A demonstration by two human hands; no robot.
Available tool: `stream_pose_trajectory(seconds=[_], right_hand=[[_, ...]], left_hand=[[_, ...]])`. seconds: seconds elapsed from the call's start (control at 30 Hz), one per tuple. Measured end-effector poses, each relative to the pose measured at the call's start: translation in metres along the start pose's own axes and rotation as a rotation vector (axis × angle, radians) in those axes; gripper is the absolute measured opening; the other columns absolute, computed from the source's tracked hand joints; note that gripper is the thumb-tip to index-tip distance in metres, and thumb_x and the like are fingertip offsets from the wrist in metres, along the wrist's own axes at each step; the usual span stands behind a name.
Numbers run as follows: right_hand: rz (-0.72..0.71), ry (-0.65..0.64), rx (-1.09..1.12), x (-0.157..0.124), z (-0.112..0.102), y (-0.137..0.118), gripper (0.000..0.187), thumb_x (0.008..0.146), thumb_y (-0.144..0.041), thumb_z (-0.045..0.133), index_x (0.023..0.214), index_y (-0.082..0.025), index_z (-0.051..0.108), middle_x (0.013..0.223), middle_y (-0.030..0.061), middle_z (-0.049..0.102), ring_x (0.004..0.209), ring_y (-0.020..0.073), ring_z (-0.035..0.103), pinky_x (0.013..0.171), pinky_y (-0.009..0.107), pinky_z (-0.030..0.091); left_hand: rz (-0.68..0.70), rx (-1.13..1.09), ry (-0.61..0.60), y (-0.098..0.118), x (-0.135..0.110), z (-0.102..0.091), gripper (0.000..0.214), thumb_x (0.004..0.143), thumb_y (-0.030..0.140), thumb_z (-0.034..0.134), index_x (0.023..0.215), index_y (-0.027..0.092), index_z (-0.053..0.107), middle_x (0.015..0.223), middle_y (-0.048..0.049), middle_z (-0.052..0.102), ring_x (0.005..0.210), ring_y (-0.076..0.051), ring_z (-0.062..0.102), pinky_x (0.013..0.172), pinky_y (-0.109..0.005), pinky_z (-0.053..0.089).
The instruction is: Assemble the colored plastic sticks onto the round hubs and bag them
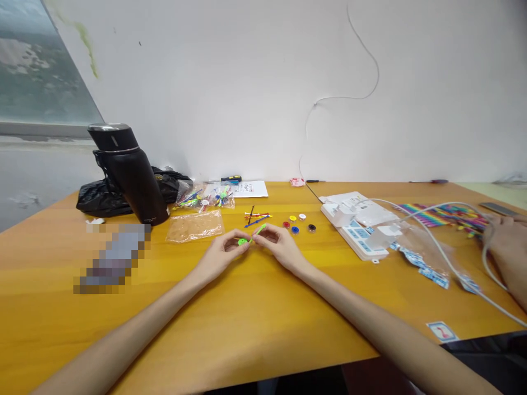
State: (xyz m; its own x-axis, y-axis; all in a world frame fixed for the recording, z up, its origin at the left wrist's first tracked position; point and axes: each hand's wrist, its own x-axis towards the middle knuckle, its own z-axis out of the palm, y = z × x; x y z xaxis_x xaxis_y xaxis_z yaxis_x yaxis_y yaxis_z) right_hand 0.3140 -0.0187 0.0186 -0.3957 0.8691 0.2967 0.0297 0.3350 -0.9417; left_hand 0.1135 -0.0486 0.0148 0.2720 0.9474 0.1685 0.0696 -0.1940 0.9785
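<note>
Close together over the middle of the table, my two hands are both closed on bright green plastic pieces. My left hand pinches a small green disc. Between the fingertips of my right hand is a thin green arrow, tilted upward; its lower end is close to the disc, and I cannot tell if they touch. Just beyond lie several thin arrows, including a blue arrow. To their right are small round discs: a red disc, a yellow disc, a white disc, a blue disc and a black disc.
At left stand a black bottle and a black plastic bag. A clear bag lies flat near a bag of parts. On the right are a power strip, white cables and another person's hand.
</note>
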Motion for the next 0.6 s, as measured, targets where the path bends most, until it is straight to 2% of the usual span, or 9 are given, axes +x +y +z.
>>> stream_pose_trajectory(seconds=[0.1, 0.2, 0.33, 0.47, 0.53, 0.6], right_hand=[[0.022, 0.028, 0.05, 0.0015, -0.0046, 0.0, 0.03, 0.089, -0.05, 0.069, 0.091, -0.02, 0.063, 0.089, 0.0042, 0.072, 0.084, 0.0187, 0.07, 0.077, 0.03, 0.057], [0.034, 0.041, 0.104, 0.0029, -0.009, 0.0001, 0.031, 0.09, -0.051, 0.067, 0.095, -0.022, 0.06, 0.088, 0.0039, 0.072, 0.082, 0.0183, 0.071, 0.073, 0.029, 0.058], [0.042, 0.025, 0.068, 0.0031, -0.0113, 0.0029, 0.029, 0.093, -0.049, 0.063, 0.105, -0.022, 0.064, 0.086, 0.0025, 0.071, 0.079, 0.0165, 0.069, 0.078, 0.031, 0.058], [0.057, -0.02, -0.01, 0.0013, -0.0101, 0.0044, 0.031, 0.095, -0.044, 0.061, 0.115, -0.021, 0.067, 0.09, 0.0035, 0.073, 0.086, 0.0176, 0.07, 0.083, 0.032, 0.057], [0.061, -0.042, -0.003, 0.0, -0.0084, 0.0034, 0.033, 0.093, -0.042, 0.064, 0.118, -0.021, 0.066, 0.092, 0.0041, 0.074, 0.087, 0.0185, 0.071, 0.085, 0.033, 0.057], [0.072, -0.057, 0.028, -0.0015, -0.0059, 0.0015, 0.033, 0.091, -0.042, 0.068, 0.116, -0.02, 0.065, 0.092, 0.0048, 0.075, 0.087, 0.0194, 0.073, 0.085, 0.034, 0.058]], left_hand=[[-0.028, -0.079, 0.037, -0.0017, 0.0027, -0.0011, 0.034, 0.086, 0.045, 0.069, 0.11, 0.02, 0.074, 0.11, -0.0076, 0.074, 0.099, -0.023, 0.068, 0.095, -0.035, 0.051], [-0.052, -0.067, 0.064, -0.0039, 0.0044, -0.0014, 0.036, 0.081, 0.041, 0.076, 0.109, 0.019, 0.074, 0.106, -0.0082, 0.076, 0.098, -0.024, 0.07, 0.097, -0.036, 0.051], [-0.053, -0.069, 0.088, -0.0047, 0.0035, 0.0, 0.038, 0.079, 0.04, 0.078, 0.11, 0.019, 0.073, 0.115, -0.0107, 0.076, 0.105, -0.024, 0.07, 0.099, -0.035, 0.051], [-0.03, -0.122, 0.122, -0.0059, 0.0027, 0.0003, 0.039, 0.077, 0.039, 0.081, 0.11, 0.019, 0.074, 0.131, -0.0119, 0.07, 0.111, -0.024, 0.07, 0.102, -0.036, 0.051], [-0.026, -0.138, 0.108, -0.0068, 0.0025, 0.0002, 0.038, 0.077, 0.038, 0.081, 0.109, 0.018, 0.074, 0.129, -0.0121, 0.071, 0.111, -0.025, 0.071, 0.103, -0.037, 0.051], [-0.032, -0.144, 0.074, -0.0068, 0.002, 0.0007, 0.039, 0.078, 0.038, 0.082, 0.11, 0.018, 0.072, 0.118, -0.0117, 0.075, 0.108, -0.027, 0.072, 0.103, -0.04, 0.052]])
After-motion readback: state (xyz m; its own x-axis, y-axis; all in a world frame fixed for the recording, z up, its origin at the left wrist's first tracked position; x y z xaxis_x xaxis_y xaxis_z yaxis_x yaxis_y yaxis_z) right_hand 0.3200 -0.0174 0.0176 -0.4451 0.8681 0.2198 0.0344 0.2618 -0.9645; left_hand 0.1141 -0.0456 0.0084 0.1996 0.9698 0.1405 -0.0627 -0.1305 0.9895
